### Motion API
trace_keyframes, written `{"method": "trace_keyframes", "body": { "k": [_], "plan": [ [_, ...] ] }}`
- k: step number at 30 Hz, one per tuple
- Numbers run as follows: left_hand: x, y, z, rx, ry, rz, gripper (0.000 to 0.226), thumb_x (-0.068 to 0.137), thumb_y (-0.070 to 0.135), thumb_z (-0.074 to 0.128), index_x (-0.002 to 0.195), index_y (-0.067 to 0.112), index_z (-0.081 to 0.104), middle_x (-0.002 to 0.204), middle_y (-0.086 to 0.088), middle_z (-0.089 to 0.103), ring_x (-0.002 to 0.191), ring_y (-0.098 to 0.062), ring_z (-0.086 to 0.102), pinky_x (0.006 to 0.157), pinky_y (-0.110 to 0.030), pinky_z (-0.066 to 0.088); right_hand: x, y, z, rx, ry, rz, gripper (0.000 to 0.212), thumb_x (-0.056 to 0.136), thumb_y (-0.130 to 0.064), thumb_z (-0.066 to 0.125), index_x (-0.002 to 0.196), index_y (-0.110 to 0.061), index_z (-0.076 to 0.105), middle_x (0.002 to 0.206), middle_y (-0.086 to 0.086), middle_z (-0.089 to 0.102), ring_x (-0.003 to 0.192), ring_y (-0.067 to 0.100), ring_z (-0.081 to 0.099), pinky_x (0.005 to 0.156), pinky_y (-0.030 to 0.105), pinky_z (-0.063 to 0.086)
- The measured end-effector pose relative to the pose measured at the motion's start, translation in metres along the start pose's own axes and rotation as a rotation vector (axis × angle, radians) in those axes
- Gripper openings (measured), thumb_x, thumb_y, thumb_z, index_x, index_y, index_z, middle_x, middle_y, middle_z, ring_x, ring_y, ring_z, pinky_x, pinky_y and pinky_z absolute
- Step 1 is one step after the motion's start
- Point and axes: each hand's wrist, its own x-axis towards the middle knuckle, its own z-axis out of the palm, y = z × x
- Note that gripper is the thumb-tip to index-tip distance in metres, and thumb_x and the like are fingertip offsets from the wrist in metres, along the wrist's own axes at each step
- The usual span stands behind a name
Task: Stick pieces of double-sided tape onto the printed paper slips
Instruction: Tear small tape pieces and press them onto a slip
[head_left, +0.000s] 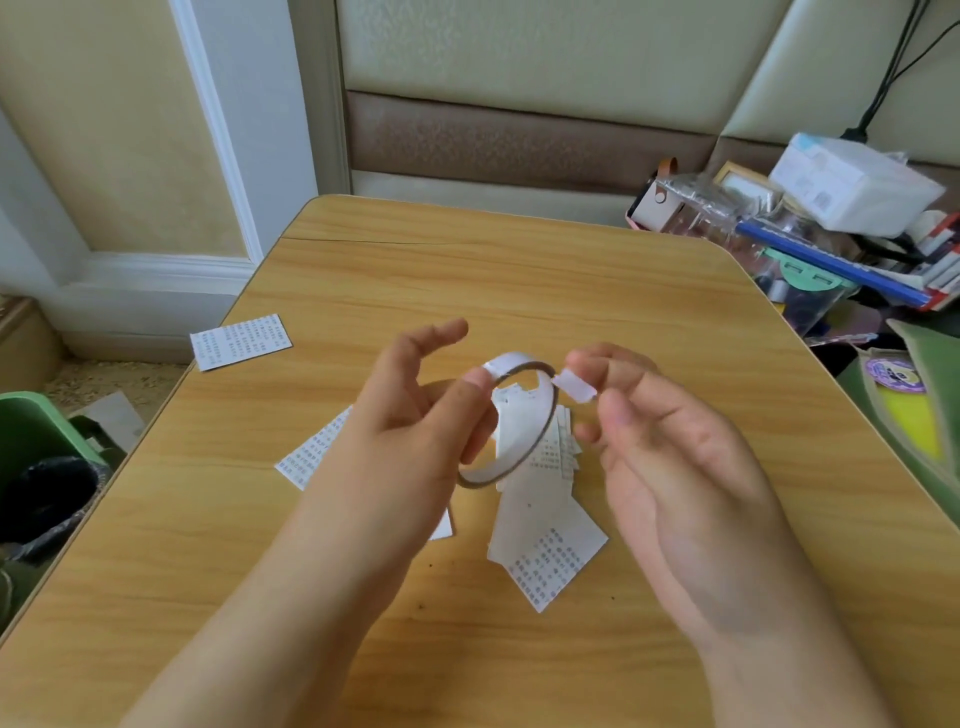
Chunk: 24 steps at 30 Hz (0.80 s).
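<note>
The right hand (670, 441) pinches a short torn piece of tape (573, 388) between thumb and fingers (592, 361). The left hand (410, 410) holds the nearly spent tape roll (511, 423), thumb on its rim. The piece looks light, limp and sticky, best held by one corner. The printed paper slips (545, 551) lie on the worktop (519, 270) just below both hands; one slip (240, 340) sits well apart.

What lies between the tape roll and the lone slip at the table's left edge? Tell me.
In the head view, the left hand gripping the tape roll, then bare table up to the lone slip.
</note>
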Motion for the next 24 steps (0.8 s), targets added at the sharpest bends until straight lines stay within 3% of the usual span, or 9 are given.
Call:
{"method": "trace_keyframes", "body": {
  "k": [3,4,7,13,17,20,22,24],
  "plan": [
    [-0.003,0.0,0.003,-0.052,-0.015,0.038,0.047,0.077,0.025,0.055,0.116,0.052,0.051,0.061,0.002,0.053,0.066,-0.022,0.041,0.064,-0.035,0.03,0.001,0.006,0.001,0.207,0.027,0.12,0.016,0.08,-0.025,0.061,0.087,-0.023,0.075,0.1,-0.011,0.066,0.088,0.005,0.057,0.081,0.026,0.039],
    [-0.003,0.002,0.003,-0.112,-0.025,0.036,0.049,0.076,0.02,0.056,0.115,0.05,0.053,0.063,0.001,0.055,0.067,-0.021,0.046,0.065,-0.033,0.033,0.002,0.006,0.002,0.265,0.032,0.141,0.014,0.078,-0.026,0.067,0.091,-0.021,0.072,0.104,-0.01,0.067,0.088,0.006,0.056,0.082,0.029,0.037],
    [-0.003,0.006,0.001,-0.343,-0.091,-0.023,0.043,0.072,0.011,0.059,0.107,0.034,0.067,0.07,0.001,0.056,0.07,-0.011,0.053,0.071,-0.028,0.037,0.003,0.006,0.005,0.41,-0.003,0.184,0.047,0.068,-0.038,0.076,0.109,-0.017,0.065,0.115,-0.011,0.066,0.088,0.007,0.055,0.081,0.028,0.039],
    [-0.007,0.007,0.002,-0.376,-0.19,-0.075,0.036,0.065,0.012,0.063,0.098,0.019,0.075,0.072,0.005,0.048,0.069,-0.008,0.045,0.078,-0.029,0.035,0.004,0.007,0.009,0.466,-0.069,0.168,0.055,0.067,-0.04,0.069,0.118,-0.021,0.068,0.105,-0.012,0.062,0.089,0.009,0.046,0.086,0.033,0.033],
    [-0.008,0.008,0.001,-0.393,-0.223,-0.072,0.043,0.058,0.022,0.066,0.099,0.017,0.075,0.071,0.005,0.047,0.067,-0.006,0.047,0.073,-0.026,0.038,0.002,0.008,0.013,0.405,-0.097,0.14,0.052,0.071,-0.04,0.062,0.12,-0.022,0.067,0.091,-0.012,0.057,0.086,0.006,0.046,0.086,0.034,0.033],
    [-0.006,0.01,0.0,-0.453,-0.251,-0.084,0.041,0.059,0.014,0.064,0.098,0.011,0.075,0.066,0.003,0.045,0.063,-0.006,0.047,0.063,-0.021,0.042,0.001,0.009,0.013,0.286,-0.089,0.117,0.043,0.079,-0.029,0.053,0.12,-0.027,0.067,0.091,-0.014,0.057,0.091,0.008,0.044,0.089,0.036,0.031],
    [-0.005,0.01,-0.001,-0.465,-0.249,-0.098,0.039,0.06,0.019,0.064,0.096,0.011,0.076,0.064,0.003,0.045,0.062,-0.007,0.045,0.065,-0.023,0.036,0.002,0.009,0.012,0.175,-0.065,0.101,0.044,0.077,-0.025,0.051,0.117,-0.03,0.068,0.095,-0.015,0.057,0.098,0.009,0.043,0.094,0.038,0.029],
    [-0.005,0.008,-0.002,-0.491,-0.237,-0.125,0.04,0.059,0.024,0.064,0.095,0.01,0.076,0.065,0.005,0.047,0.063,-0.008,0.043,0.067,-0.028,0.031,0.003,0.008,0.011,0.089,-0.039,0.072,0.042,0.075,-0.026,0.051,0.112,-0.033,0.071,0.094,-0.017,0.057,0.097,0.002,0.048,0.094,0.031,0.032]
  ]
}}
